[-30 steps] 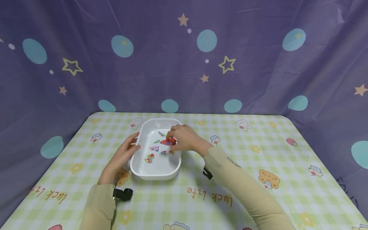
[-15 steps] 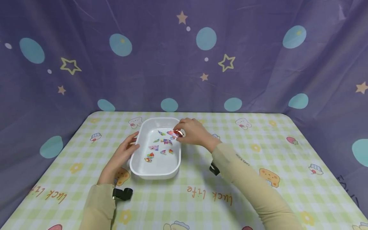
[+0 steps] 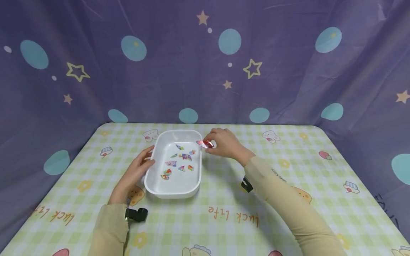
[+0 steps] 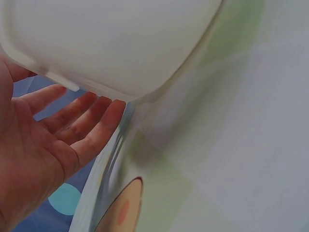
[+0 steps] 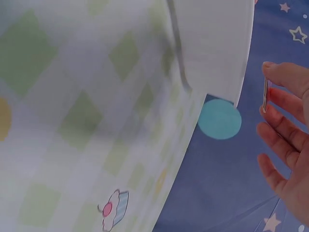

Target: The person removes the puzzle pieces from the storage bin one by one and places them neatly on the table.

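A white rectangular tray (image 3: 173, 196) stands left of the table's middle, with several small colourful flat pieces (image 3: 171, 163) lying on its floor. At its left side, my left hand (image 3: 134, 174) touches the outer wall, with the thumb at the rim; the left wrist view shows its fingers (image 4: 99, 128) extended against the tray wall (image 4: 116, 43). My right hand (image 3: 225, 144) pinches a shiny red flat piece (image 3: 204, 144) between thumb and fingers, above the tray's right rim. In the right wrist view this thin piece (image 5: 265, 94) appears edge-on.
A green and white checked cloth with cartoon prints covers the table (image 3: 288, 231). A purple curtain (image 3: 205, 89) with stars and blue ovals hangs behind it and at both sides. Black wrist straps (image 3: 137, 215) sit at the sleeves.
My right hand has lifted the red piece from inside the tray and carried it rightward and away from me to the right rim. My left hand has stayed at the tray's side.
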The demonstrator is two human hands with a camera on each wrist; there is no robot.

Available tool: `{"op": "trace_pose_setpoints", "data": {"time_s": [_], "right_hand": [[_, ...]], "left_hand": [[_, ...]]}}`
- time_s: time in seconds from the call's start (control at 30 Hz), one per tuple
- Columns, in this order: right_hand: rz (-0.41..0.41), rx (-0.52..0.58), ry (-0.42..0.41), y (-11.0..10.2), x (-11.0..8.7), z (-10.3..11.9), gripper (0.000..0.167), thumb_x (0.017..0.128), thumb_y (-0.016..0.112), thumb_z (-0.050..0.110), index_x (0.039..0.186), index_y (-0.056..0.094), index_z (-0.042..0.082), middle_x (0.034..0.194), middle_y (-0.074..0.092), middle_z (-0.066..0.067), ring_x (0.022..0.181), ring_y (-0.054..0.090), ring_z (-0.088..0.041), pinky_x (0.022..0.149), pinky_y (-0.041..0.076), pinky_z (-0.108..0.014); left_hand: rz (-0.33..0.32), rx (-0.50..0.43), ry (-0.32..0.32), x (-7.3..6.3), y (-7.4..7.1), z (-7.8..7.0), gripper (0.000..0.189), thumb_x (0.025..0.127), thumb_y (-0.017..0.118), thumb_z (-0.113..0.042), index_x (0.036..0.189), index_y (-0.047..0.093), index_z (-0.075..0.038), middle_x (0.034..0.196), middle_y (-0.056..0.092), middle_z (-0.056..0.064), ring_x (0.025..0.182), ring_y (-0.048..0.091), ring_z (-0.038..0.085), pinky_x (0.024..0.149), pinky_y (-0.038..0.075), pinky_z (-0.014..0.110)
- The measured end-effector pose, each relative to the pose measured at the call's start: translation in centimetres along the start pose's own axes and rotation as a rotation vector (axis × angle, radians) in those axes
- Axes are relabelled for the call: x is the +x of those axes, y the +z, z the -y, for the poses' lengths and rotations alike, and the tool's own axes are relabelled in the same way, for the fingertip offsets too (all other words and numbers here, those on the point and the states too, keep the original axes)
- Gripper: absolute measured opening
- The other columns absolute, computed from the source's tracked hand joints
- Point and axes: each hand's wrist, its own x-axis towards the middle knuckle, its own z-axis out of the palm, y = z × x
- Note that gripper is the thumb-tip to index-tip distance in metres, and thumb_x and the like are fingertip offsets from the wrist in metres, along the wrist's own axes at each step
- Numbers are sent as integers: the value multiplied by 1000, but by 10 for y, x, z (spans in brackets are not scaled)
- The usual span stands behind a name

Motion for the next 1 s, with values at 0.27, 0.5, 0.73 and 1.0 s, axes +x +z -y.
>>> {"op": "trace_pose_setpoints", "data": {"time_s": [0.27,0.5,0.73,1.0], "right_hand": [[-26,-7,48,0,-7,-13,26,75,70,35,98,69,22,92,60,3,81,52,-12,75,42,-36],[-29,3,76,1,-10,-18,25,76,70,36,95,67,21,87,58,5,75,49,-11,72,40,-34],[-19,11,98,3,-10,-23,22,77,70,36,91,65,20,85,58,2,74,48,-12,72,37,-35],[-4,35,163,8,-11,-31,21,78,69,38,87,65,19,91,59,3,77,49,-14,75,37,-37]], "left_hand": [[9,-20,-6,1,0,-2,58,95,46,-26,146,19,-20,141,30,19,120,40,36,92,40,46],[-1,-16,-21,-1,0,-3,58,95,45,-26,146,19,-20,141,31,19,120,40,36,92,39,46],[6,-13,-3,0,-1,-2,58,96,45,-25,146,18,-18,140,31,20,120,41,37,91,41,45],[13,-34,5,0,-1,0,58,96,45,-27,146,18,-20,141,32,19,119,41,36,87,43,41]]}}
